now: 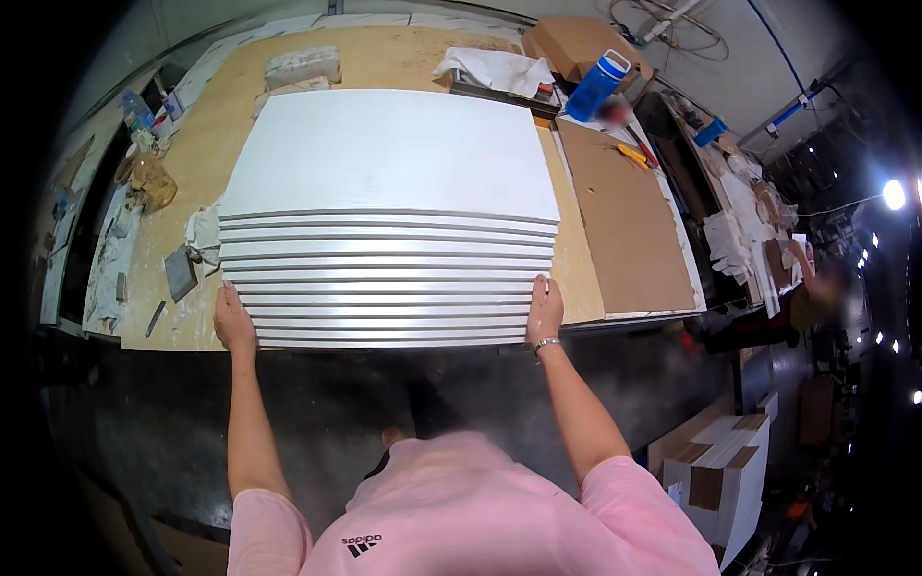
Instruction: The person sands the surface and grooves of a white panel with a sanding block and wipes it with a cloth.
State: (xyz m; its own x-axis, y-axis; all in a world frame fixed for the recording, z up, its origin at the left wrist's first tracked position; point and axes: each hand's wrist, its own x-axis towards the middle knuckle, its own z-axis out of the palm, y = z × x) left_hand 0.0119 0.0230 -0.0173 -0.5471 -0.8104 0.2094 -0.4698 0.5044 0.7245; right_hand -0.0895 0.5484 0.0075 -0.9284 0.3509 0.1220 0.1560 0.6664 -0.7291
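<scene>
A stack of white panels point(394, 154) lies on the worktable in front of me. Its near edges are stepped, so several panels show as narrow strips one below another. At the stack's left side, close to the table's front edge, my left hand point(234, 319) is closed against the panel edges. My right hand point(545, 312), with a band on its wrist, grips the opposite side at about the same height. The fingers of both hands are partly hidden by the panels.
A wooden worktable point(197, 312) carries a grey block point(180, 274), white cloths point(204, 233), a blue bottle point(595, 86), a brown board point(624, 211) and a yellow-handled tool point(631, 156). White boxes point(735, 470) stand on the floor at right. Another person point(768, 317) is at far right.
</scene>
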